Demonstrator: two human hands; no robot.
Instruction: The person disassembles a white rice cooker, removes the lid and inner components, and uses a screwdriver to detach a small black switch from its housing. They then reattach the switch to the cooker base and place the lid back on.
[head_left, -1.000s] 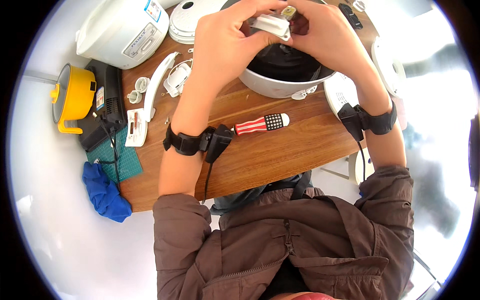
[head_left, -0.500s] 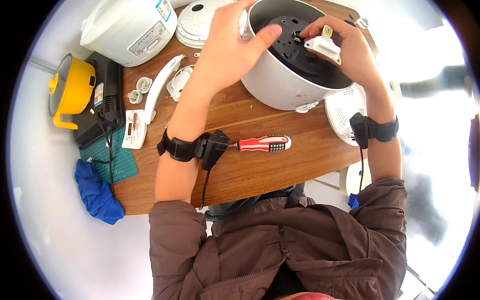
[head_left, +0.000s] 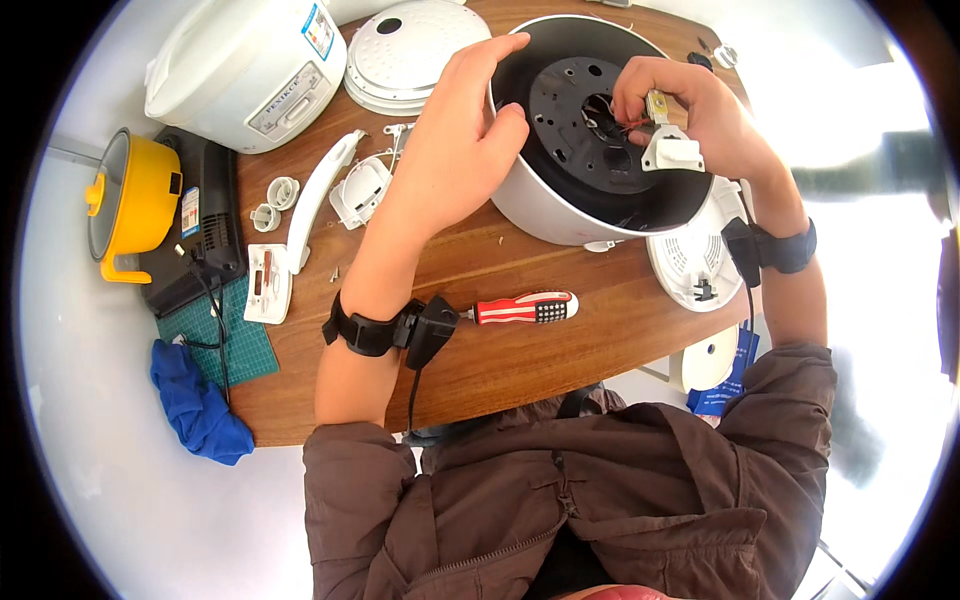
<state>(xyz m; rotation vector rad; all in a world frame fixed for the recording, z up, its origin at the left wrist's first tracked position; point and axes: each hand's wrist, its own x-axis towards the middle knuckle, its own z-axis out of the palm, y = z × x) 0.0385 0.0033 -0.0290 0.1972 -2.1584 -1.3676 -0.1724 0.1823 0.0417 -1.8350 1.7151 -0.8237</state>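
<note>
A rice cooker's white outer shell (head_left: 560, 215) lies tilted, its dark inside and round black perforated plate (head_left: 575, 135) facing me. My left hand (head_left: 450, 150) is at the shell's left rim, fingers and thumb stretched out and apart; firm contact cannot be told. Over the shell's right side, my right hand (head_left: 700, 105) is closed with curled fingers. It holds a white plastic switch part (head_left: 672, 153) with a metal bracket, beside thin reddish wires at the plate's central opening. Its fingertips are partly hidden. A red and white screwdriver (head_left: 525, 308) lies in front of the shell.
Left of the shell are a curved white handle (head_left: 318, 200), white caps (head_left: 283, 192), a white panel (head_left: 268, 283) and a round white lid (head_left: 415, 55). Another rice cooker (head_left: 240, 75), a yellow pot (head_left: 145, 200) and a blue cloth (head_left: 200, 405) stand farther left. A vented white cover (head_left: 690, 265) lies right.
My right hand and the switch part have shifted slightly right and down in view. My left thumb has drawn back from over the shell's opening. The whole view has shifted a little.
</note>
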